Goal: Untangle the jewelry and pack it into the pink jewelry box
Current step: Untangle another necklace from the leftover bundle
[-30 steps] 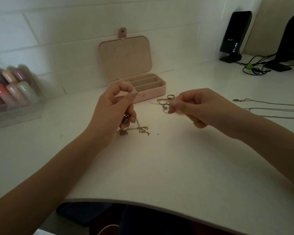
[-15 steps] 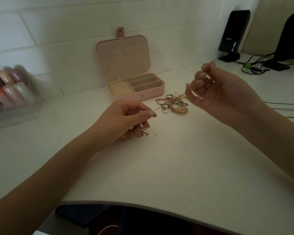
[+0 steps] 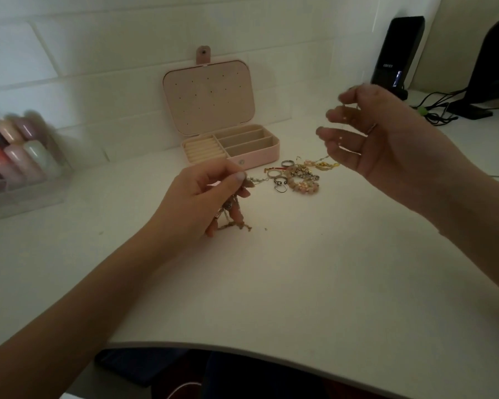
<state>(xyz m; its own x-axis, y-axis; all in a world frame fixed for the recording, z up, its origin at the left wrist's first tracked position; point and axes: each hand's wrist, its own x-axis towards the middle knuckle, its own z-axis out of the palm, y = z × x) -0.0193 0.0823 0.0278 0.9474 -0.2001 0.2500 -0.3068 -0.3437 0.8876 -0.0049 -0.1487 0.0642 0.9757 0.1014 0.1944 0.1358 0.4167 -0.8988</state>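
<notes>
The pink jewelry box [image 3: 255, 158] stands open against the wall, its lid [image 3: 208, 96] upright and its compartments showing nothing inside. My left hand [image 3: 198, 201] pinches a chain at thumb and forefinger, and a tangled bundle of chain [image 3: 231, 218] hangs from it down to the table. My right hand [image 3: 383, 139] is raised to the right of the box with curled fingers; a very thin chain [image 3: 340, 138] glints across them. Between my hands lies a pile of rings [image 3: 280, 181], a pink bead bracelet [image 3: 303, 185] and a gold piece [image 3: 326, 166].
A clear organiser of nail polish bottles [image 3: 15, 159] stands at the far left. A black speaker [image 3: 398, 53], a monitor foot [image 3: 474, 109] and cables [image 3: 432, 110] fill the back right corner. The table's curved front edge [image 3: 242, 348] is near me.
My right hand has lifted from beside the pile up and to the right, drawing the thin chain with it. My left hand has dropped lower, still pinching its chain.
</notes>
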